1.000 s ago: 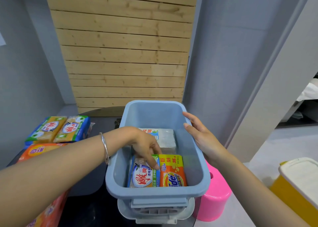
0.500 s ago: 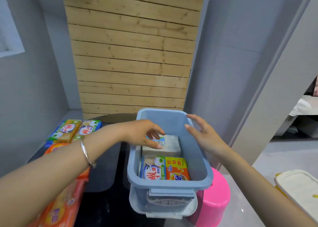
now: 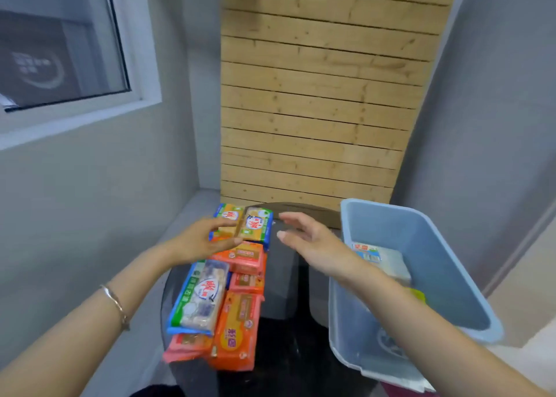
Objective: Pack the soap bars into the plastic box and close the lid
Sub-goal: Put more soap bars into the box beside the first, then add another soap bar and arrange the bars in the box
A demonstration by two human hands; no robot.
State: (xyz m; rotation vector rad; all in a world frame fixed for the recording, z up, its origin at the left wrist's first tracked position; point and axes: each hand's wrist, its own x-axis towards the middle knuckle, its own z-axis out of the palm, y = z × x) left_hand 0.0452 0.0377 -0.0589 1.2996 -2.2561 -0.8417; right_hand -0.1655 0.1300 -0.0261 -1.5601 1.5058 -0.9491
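Soap partly packed, both hands open above the table.
Nearest, on the dark round table (image 3: 285, 354), seven packs lie in a strip on the left. A big orange pack (image 3: 237, 330) and a blue-edged pack (image 3: 200, 294) lie lengthwise, pointing away, with a pink pack (image 3: 186, 348) under them. Beyond are a small red pack (image 3: 246, 283) and a crosswise orange pack (image 3: 240, 255), then two yellow packs, left (image 3: 227, 219) and right (image 3: 255, 225), side by side and lengthwise. The left hand (image 3: 201, 243) is loosely spread at the left yellow pack; contact unclear. The right hand (image 3: 304, 237) is spread in the air, holding nothing. The blue box (image 3: 376, 207) stands at the right, open-topped, long axis near to far. Two bars show inside: a white bar (image 3: 383, 258) and a yellow corner (image 3: 417, 295). Behind are a slatted wood panel (image 3: 316, 110) and one window (image 3: 60, 50).
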